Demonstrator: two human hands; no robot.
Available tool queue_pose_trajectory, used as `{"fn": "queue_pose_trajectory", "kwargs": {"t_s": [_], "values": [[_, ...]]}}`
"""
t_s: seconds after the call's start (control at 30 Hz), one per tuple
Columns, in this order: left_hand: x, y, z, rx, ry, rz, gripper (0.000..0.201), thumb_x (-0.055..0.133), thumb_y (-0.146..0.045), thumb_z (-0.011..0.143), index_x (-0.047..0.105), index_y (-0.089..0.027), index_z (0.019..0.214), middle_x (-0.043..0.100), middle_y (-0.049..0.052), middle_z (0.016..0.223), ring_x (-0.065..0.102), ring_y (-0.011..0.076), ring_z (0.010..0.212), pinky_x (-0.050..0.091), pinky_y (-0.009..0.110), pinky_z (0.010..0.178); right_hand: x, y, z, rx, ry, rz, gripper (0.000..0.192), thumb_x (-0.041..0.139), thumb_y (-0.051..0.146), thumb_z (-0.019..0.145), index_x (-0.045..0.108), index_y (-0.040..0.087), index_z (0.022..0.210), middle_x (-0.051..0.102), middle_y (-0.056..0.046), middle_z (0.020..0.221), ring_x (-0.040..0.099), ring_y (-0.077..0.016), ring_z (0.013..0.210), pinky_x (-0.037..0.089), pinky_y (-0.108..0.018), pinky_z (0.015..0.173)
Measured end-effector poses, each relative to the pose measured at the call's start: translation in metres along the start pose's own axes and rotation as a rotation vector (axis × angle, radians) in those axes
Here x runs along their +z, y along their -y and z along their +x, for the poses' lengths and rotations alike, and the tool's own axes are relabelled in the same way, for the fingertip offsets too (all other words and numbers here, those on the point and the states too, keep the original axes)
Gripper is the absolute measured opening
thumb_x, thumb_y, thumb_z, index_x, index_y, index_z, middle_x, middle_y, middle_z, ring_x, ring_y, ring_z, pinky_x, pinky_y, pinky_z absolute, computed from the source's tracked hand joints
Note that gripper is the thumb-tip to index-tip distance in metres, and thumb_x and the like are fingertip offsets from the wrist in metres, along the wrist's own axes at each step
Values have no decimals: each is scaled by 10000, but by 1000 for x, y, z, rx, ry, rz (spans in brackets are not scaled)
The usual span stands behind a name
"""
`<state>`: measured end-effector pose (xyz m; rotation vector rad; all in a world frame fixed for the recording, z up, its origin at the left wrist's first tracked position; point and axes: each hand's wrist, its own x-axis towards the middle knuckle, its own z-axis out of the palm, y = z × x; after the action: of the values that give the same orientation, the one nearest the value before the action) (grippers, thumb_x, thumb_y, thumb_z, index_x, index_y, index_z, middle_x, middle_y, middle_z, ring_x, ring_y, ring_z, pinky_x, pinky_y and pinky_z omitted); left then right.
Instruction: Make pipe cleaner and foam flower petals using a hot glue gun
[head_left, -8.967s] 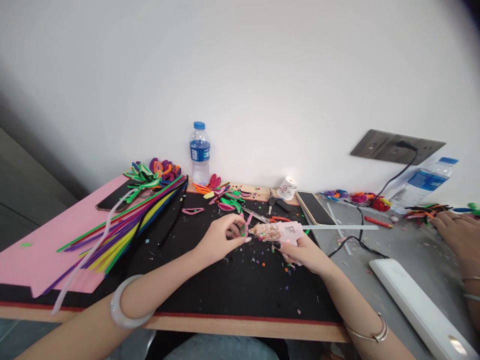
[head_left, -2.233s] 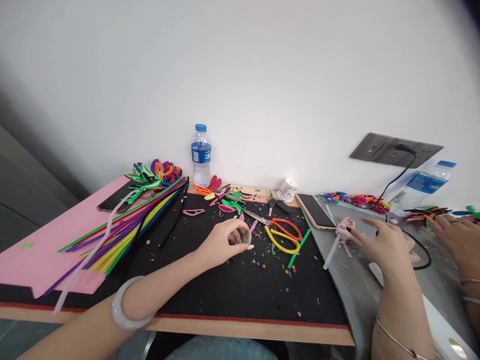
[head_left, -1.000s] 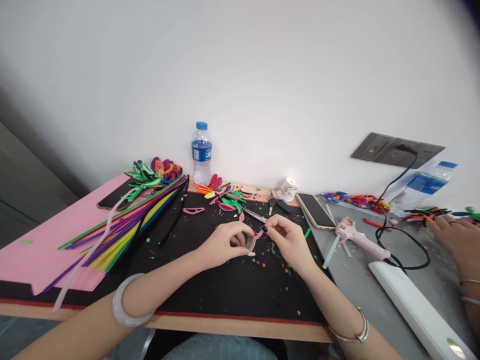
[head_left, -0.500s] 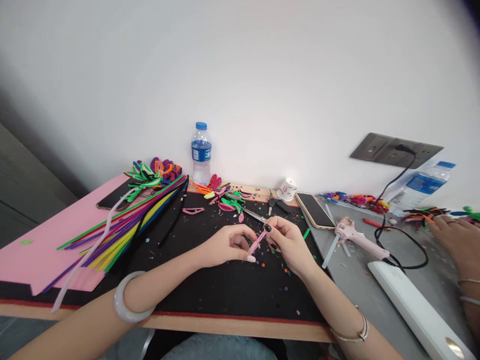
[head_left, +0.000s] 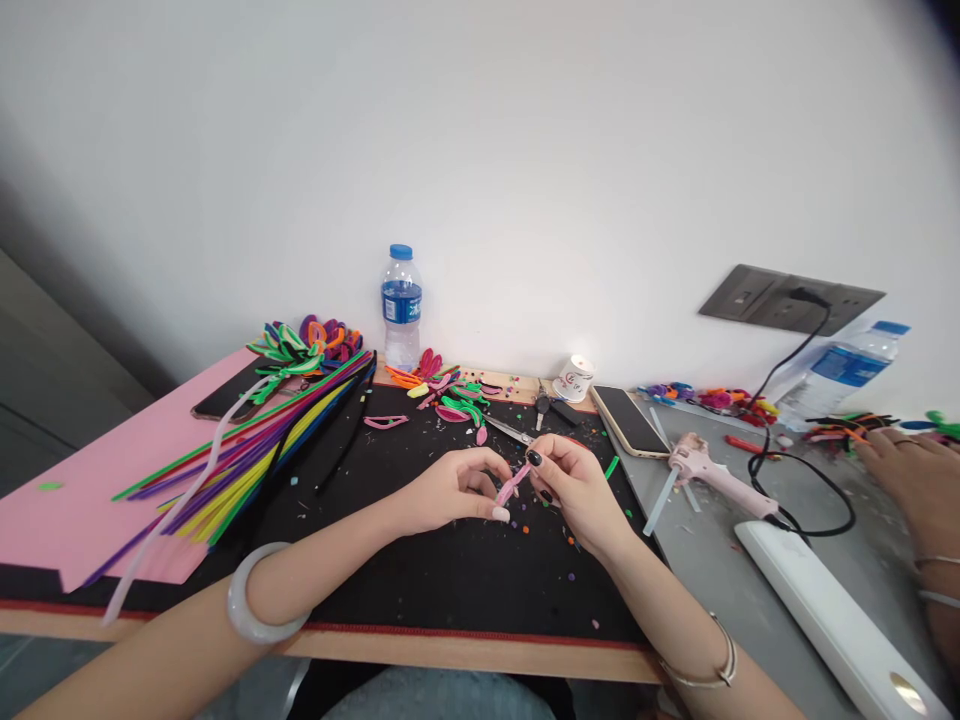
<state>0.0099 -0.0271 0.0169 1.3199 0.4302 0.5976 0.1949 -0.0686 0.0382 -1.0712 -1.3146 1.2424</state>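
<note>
Between my two hands, above the black mat (head_left: pixel 465 590), is a small bent piece of pink pipe cleaner (head_left: pixel 512 486). My left hand (head_left: pixel 461 490) pinches its lower left end between thumb and fingers. The upper right end is in the fingertips of my right hand (head_left: pixel 571 492). Just beyond the hands lies a pair of scissors (head_left: pixel 510 430), its handles partly hidden by my right hand. Past them is a heap of bent pipe cleaners (head_left: pixel 461 408) in green, pink and other colours. A pink loop (head_left: pixel 386 422) lies apart on the left.
Long pipe cleaners (head_left: pixel 247 450) lie on pink sheet (head_left: pixel 45 520) at left. A water bottle (head_left: pixel 402 310) and paper cup (head_left: pixel 575 380) stand by the wall. Right are a phone (head_left: pixel 631 422), a glue gun (head_left: pixel 720 480) with its cord, a white case (head_left: pixel 840 620) and another person's hand (head_left: pixel 904 470).
Both hands keep hold of the pink pipe cleaner in nearly the same place. The piece looks slightly more bent. The view has shifted a little.
</note>
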Motion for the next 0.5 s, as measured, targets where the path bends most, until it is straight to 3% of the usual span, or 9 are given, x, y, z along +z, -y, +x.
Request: {"fn": "queue_pose_trajectory", "kwargs": {"t_s": [0.3,0.5], "values": [[-1,2,0,-30,-42,141,368,763,-251,615,568,-142,908,577,-14,722,524,99,633,404,221,583,4,1,-1,36,-41,-64,257,564,390,825,484,174,711,373,72,506,278,-73,455,195,-220,443],[1,1,0,-48,-118,250,400,767,-284,602,574,-139,921,550,-44,621,498,85,561,361,200,537,3,2,-2,-32,-74,-181,223,571,346,817,525,163,700,411,45,581,343,-82,518,256,-218,479]]}}
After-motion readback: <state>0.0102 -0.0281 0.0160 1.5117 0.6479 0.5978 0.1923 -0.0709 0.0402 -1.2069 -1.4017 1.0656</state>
